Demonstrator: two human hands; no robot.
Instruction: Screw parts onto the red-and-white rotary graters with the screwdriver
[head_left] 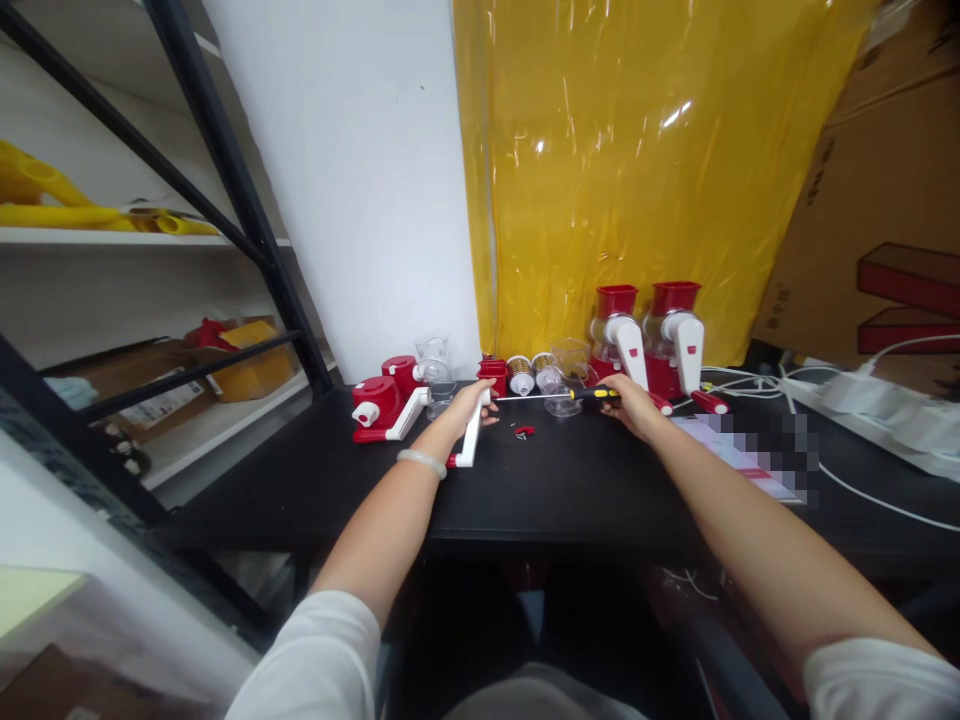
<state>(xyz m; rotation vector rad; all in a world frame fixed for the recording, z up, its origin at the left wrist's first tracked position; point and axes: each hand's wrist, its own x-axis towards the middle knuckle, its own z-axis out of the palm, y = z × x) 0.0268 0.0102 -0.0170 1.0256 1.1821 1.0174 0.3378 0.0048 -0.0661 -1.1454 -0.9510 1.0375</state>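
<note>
My left hand (471,402) is closed around the top of a white crank handle (471,440) with a red end, which stands on the black table (570,490). My right hand (630,400) grips a screwdriver (559,395) with a yellow-and-black handle, its shaft lying level and pointing left toward the crank's top. A small red piece (524,431) lies on the table between the hands.
Red grinder bodies (379,405) lie at left, two upright red-and-white grinders (649,335) at right. Clear cups and metal drums (540,375) sit along the yellow plastic curtain (637,170). White cables and a power strip (885,415) lie at right, shelving at left.
</note>
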